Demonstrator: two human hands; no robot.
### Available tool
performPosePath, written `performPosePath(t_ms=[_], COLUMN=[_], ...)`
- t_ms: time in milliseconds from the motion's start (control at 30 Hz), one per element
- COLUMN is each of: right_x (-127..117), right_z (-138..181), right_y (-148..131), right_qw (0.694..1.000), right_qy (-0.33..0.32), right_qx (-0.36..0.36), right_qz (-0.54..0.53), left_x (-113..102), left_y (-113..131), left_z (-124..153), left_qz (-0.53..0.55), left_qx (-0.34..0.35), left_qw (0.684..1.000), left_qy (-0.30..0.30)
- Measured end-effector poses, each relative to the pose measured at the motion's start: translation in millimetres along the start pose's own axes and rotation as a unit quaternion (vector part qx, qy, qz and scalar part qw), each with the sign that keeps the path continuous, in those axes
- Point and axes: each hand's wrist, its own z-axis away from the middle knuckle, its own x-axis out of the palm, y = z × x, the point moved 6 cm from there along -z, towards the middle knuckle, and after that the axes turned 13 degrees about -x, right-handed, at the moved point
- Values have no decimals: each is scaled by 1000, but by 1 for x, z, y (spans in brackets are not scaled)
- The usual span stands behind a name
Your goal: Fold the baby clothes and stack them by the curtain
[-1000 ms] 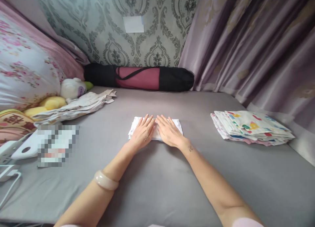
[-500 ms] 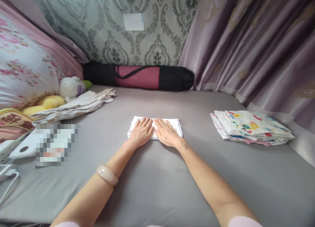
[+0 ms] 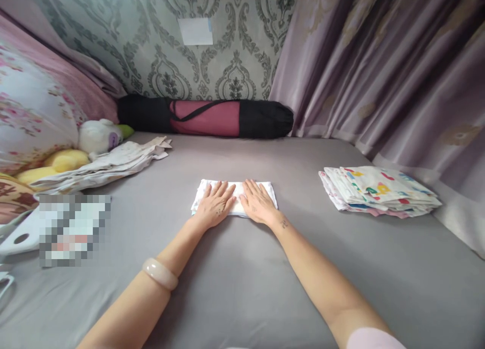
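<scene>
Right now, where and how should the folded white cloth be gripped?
Probably by its left and right edges. The folded white cloth lies flat and low on the gray sheet, those edges showing outside the left hand and right hand. Come in from both sides, pinching top and bottom layers together.

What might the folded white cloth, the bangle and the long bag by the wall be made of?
Folded white cloth: matte, soft fabric, perhaps cotton, with limp edges.
Bangle: glossy, possibly stone or plastic; bright highlights suggest polish.
Long bag: dull fabric, perhaps nylon; its right end looks puckered.
</scene>
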Motion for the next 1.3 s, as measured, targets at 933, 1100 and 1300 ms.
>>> performPosePath(t_ms=[933, 1100, 1300], right_x=[-7, -6, -22], right_z=[17, 16, 20], right_y=[36, 37, 61], right_qw=[991, 990, 970], right_qy=[-12, -11, 35], right_qx=[131, 136, 171], right_qz=[9, -30, -170], left_x=[-7, -4, -5], left_y=[-55, -58, -72], left_z=[-6, -7, -9], left_qz=[16, 49, 61], left_qx=[-139, -129, -155], left_qw=[990, 990, 985], left_qy=[-19, 9, 39])
